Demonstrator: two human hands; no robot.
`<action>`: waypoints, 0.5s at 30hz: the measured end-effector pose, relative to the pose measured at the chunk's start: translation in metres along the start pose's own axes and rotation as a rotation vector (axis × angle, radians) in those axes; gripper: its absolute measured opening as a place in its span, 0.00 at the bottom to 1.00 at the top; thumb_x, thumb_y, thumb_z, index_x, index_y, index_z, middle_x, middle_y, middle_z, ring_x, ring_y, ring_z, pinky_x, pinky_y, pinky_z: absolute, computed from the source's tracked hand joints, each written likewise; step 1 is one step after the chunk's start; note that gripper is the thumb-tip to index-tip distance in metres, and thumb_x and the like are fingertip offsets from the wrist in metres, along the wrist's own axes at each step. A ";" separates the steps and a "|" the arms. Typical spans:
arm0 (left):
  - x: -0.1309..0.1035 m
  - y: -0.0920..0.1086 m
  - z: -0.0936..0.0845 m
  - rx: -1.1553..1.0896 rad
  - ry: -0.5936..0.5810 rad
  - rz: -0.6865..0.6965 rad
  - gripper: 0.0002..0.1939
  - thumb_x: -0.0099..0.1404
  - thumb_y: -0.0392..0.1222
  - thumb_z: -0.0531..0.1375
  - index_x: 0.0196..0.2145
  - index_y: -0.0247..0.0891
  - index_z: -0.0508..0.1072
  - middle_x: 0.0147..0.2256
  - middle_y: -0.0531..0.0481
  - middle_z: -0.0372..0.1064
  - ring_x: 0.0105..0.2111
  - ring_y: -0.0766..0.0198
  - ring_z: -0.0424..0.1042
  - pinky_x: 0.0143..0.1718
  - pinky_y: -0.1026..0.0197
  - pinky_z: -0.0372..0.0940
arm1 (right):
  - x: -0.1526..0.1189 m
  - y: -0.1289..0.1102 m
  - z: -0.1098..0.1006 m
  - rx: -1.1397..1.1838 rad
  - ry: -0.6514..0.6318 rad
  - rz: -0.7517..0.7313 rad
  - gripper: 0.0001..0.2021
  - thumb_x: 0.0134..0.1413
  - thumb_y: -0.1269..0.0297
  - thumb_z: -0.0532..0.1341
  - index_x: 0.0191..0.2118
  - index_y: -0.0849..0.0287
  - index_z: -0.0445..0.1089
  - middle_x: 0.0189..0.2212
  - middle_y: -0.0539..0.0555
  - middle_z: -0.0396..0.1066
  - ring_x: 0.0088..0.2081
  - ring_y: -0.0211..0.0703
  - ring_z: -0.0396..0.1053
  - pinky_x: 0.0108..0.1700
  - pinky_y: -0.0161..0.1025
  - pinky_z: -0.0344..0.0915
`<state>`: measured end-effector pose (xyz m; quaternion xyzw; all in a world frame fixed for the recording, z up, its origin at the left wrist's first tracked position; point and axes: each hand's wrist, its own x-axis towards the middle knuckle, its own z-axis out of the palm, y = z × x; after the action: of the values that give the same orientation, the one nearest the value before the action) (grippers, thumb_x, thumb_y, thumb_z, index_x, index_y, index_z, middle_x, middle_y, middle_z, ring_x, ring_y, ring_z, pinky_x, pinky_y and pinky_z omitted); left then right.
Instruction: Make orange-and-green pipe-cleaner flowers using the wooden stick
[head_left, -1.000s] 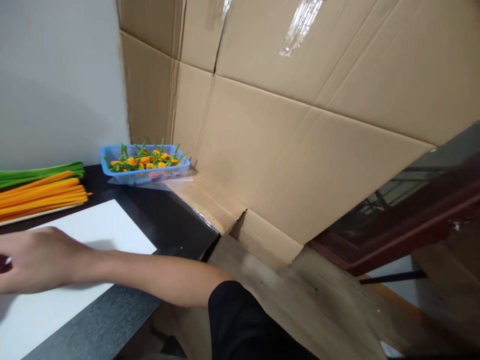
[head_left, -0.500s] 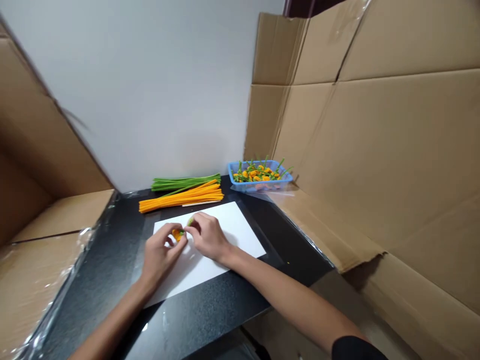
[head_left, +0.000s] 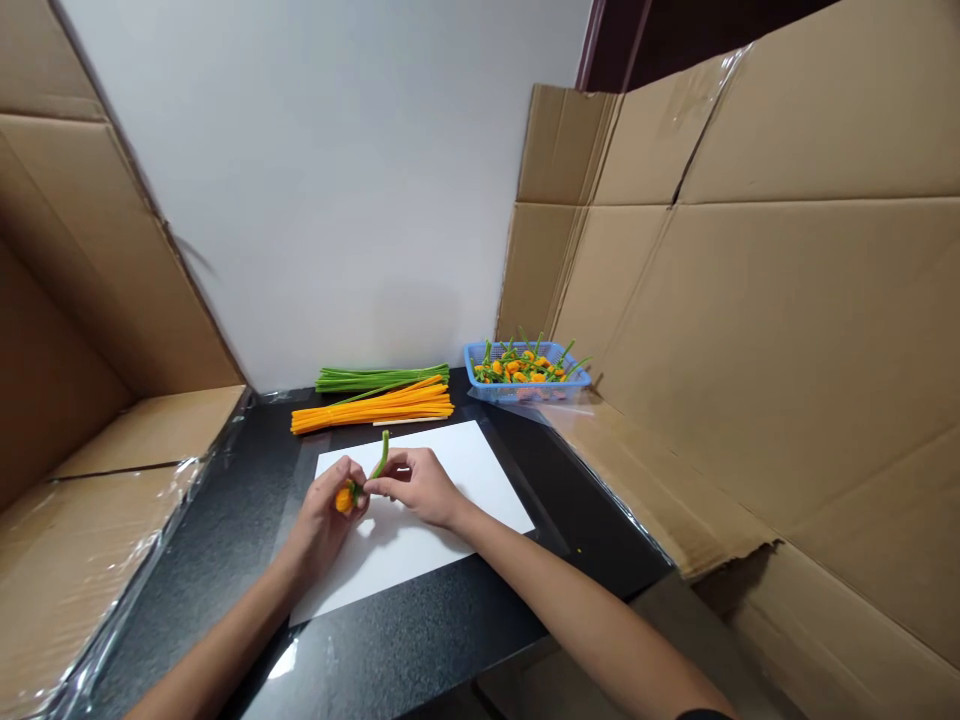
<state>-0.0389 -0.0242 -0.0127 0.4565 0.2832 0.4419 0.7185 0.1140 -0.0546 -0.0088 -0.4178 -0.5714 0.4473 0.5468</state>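
Over the white sheet [head_left: 450,470], my left hand [head_left: 324,508] pinches a small orange piece [head_left: 344,499] with green at its right side. My right hand [head_left: 424,488] is closed beside it, its fingertips at the green part. A green fuzzy stem [head_left: 385,452] rises between the hands, toward my right fingers. Behind the sheet lie a bundle of orange pipe cleaners [head_left: 367,407] and a bundle of green ones [head_left: 375,379]. A blue basket [head_left: 531,394] holds several orange pieces with green stems.
A thin pale stick [head_left: 410,421] lies at the front of the orange bundle. Cardboard panels [head_left: 787,350] stand at the right and left of the dark table [head_left: 420,610], with a pale wall [head_left: 330,200] behind.
The view has tilted up slightly. The green stem now stands upright between my hands, and the orange piece has turned in my left fingers. My right fingers have moved lower beside it.
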 end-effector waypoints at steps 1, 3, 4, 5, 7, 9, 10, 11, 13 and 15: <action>0.000 0.001 0.001 -0.032 0.007 -0.033 0.26 0.56 0.62 0.66 0.22 0.35 0.66 0.20 0.55 0.61 0.20 0.71 0.58 0.22 0.68 0.56 | -0.001 0.000 0.001 0.020 -0.013 0.003 0.18 0.41 0.50 0.73 0.28 0.61 0.75 0.25 0.49 0.71 0.27 0.37 0.65 0.32 0.36 0.63; -0.001 0.002 0.002 -0.047 0.015 -0.098 0.29 0.55 0.64 0.66 0.18 0.35 0.64 0.17 0.55 0.58 0.19 0.71 0.58 0.22 0.68 0.56 | -0.002 0.000 0.002 0.041 -0.039 0.007 0.17 0.40 0.51 0.73 0.28 0.62 0.75 0.24 0.49 0.70 0.26 0.36 0.65 0.32 0.36 0.62; 0.000 0.002 0.002 -0.036 0.021 -0.128 0.30 0.55 0.65 0.65 0.16 0.35 0.63 0.15 0.55 0.56 0.18 0.71 0.56 0.21 0.69 0.55 | -0.002 0.001 0.002 0.047 -0.046 0.011 0.17 0.40 0.52 0.74 0.28 0.62 0.75 0.24 0.48 0.70 0.26 0.36 0.64 0.32 0.35 0.62; 0.001 0.002 0.001 -0.017 0.032 -0.153 0.31 0.54 0.66 0.65 0.15 0.35 0.62 0.13 0.55 0.53 0.17 0.71 0.55 0.19 0.69 0.52 | -0.002 0.002 0.003 0.050 -0.049 0.018 0.17 0.39 0.51 0.74 0.28 0.62 0.76 0.23 0.48 0.70 0.26 0.35 0.64 0.31 0.35 0.61; 0.003 0.001 0.000 0.021 0.064 -0.175 0.33 0.53 0.69 0.64 0.13 0.35 0.63 0.10 0.55 0.50 0.14 0.72 0.51 0.16 0.69 0.46 | -0.002 0.004 0.004 0.052 -0.044 0.037 0.18 0.38 0.51 0.74 0.28 0.62 0.75 0.23 0.48 0.69 0.25 0.35 0.63 0.30 0.35 0.61; 0.005 0.000 -0.001 0.041 0.092 -0.175 0.35 0.53 0.70 0.63 0.12 0.35 0.62 0.09 0.55 0.49 0.13 0.73 0.50 0.15 0.69 0.42 | -0.002 0.005 0.006 0.040 -0.042 0.050 0.19 0.39 0.50 0.74 0.27 0.62 0.75 0.22 0.48 0.69 0.25 0.35 0.63 0.30 0.36 0.60; 0.006 -0.001 -0.001 0.042 0.102 -0.170 0.35 0.52 0.70 0.64 0.11 0.35 0.61 0.09 0.55 0.49 0.13 0.73 0.49 0.15 0.69 0.41 | -0.002 0.005 0.007 0.032 -0.042 0.050 0.19 0.39 0.49 0.73 0.27 0.62 0.75 0.22 0.48 0.69 0.25 0.35 0.63 0.30 0.36 0.60; 0.007 -0.002 -0.001 0.039 0.109 -0.162 0.35 0.52 0.69 0.64 0.10 0.36 0.60 0.09 0.55 0.48 0.12 0.73 0.49 0.15 0.69 0.41 | -0.001 0.005 0.007 0.024 -0.039 0.049 0.19 0.40 0.49 0.73 0.27 0.62 0.75 0.22 0.48 0.69 0.25 0.35 0.63 0.30 0.36 0.59; 0.007 -0.003 0.000 0.025 0.119 -0.149 0.34 0.50 0.66 0.66 0.09 0.36 0.60 0.09 0.56 0.46 0.12 0.73 0.48 0.15 0.69 0.40 | -0.001 0.006 0.009 0.011 -0.028 0.047 0.19 0.41 0.49 0.73 0.27 0.62 0.74 0.22 0.48 0.68 0.25 0.35 0.62 0.30 0.36 0.58; 0.007 -0.003 0.001 0.019 0.137 -0.136 0.33 0.50 0.64 0.67 0.09 0.36 0.60 0.09 0.57 0.45 0.12 0.74 0.47 0.14 0.69 0.39 | -0.001 0.006 0.011 0.012 -0.014 0.058 0.19 0.41 0.49 0.73 0.26 0.61 0.73 0.22 0.47 0.67 0.25 0.35 0.61 0.30 0.35 0.58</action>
<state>-0.0343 -0.0189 -0.0150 0.4116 0.3663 0.4195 0.7214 0.1031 -0.0545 -0.0152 -0.4277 -0.5600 0.4691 0.5323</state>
